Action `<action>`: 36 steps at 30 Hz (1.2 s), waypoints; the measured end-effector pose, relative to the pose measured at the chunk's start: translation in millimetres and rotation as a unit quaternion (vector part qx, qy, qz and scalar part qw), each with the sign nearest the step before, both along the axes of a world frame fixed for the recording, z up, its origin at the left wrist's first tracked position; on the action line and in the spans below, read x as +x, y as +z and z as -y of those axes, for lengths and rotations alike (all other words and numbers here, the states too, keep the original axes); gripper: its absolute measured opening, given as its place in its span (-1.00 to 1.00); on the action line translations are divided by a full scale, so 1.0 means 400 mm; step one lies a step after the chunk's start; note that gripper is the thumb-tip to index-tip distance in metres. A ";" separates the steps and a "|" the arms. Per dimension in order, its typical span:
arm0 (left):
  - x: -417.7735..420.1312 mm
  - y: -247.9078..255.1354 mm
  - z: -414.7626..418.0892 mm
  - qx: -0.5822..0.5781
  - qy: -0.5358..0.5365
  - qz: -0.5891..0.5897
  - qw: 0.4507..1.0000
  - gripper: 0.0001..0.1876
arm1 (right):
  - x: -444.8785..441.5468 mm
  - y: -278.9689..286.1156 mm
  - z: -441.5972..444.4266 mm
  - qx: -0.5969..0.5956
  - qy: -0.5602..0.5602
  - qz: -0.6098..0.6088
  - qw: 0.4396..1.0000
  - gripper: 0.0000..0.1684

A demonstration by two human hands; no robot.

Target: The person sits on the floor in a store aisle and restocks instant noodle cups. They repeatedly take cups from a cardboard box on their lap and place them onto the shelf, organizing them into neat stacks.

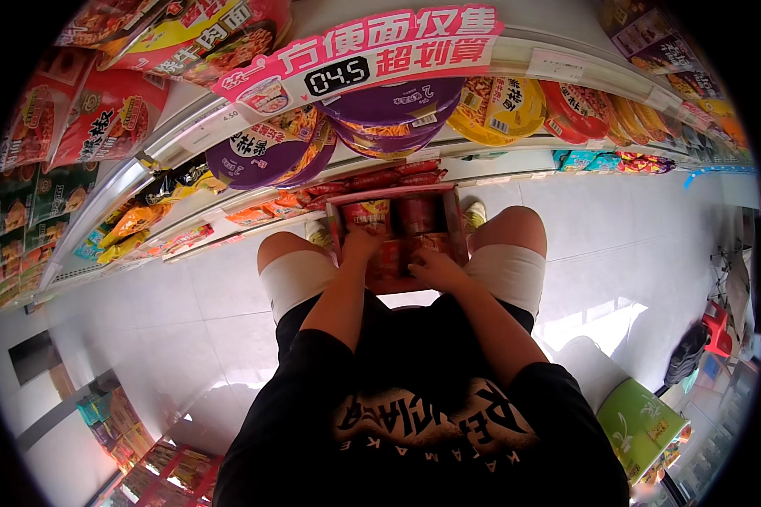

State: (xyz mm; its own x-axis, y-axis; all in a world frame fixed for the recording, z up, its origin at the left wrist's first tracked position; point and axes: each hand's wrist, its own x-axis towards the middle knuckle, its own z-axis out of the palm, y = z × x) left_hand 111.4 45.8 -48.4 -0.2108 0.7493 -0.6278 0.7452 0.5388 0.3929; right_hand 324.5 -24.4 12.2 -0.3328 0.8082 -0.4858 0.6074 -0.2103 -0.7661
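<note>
Between the person's knees stands an open cardboard box [449,209] with several red instant noodle cups inside. My left hand [363,242] is at the near side of a red noodle cup [371,212] in the box's far left part; whether its fingers grip the cup is not clear. My right hand [434,269] is over the near right part, its fingers bent by the lid of another cup [432,242]. How firmly it touches that cup cannot be told. A further dark red cup [416,214] sits at the far right of the box.
Just beyond the box, a store shelf [507,166] holds red snack packets [396,174]. Above are purple noodle bowls [393,114], a yellow bowl [500,111] and an overhanging pink price sign [361,51]. A green bin-like container [640,424] stands at the lower right.
</note>
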 end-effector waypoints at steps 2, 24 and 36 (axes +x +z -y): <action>0.010 -0.007 -0.016 -0.004 0.002 -0.002 1.000 0.07 | -0.005 -0.001 0.000 -0.007 -0.002 0.000 1.000 -0.53; 0.015 -0.073 -0.053 0.054 0.100 0.016 0.993 0.22 | -0.038 0.028 -0.034 -0.064 -0.072 -0.057 0.994 -0.56; 0.067 0.219 -0.005 0.079 0.023 0.379 0.922 0.07 | 0.007 0.211 -0.058 0.085 -0.305 -0.212 0.925 0.02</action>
State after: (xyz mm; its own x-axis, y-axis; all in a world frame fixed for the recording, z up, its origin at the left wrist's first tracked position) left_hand 138.3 47.9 39.0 0.2096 0.8452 -0.4917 0.2013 0.4548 0.8675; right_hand 327.4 -1.0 96.7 0.0789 0.9609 -0.2655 0.0530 -0.2700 -0.9614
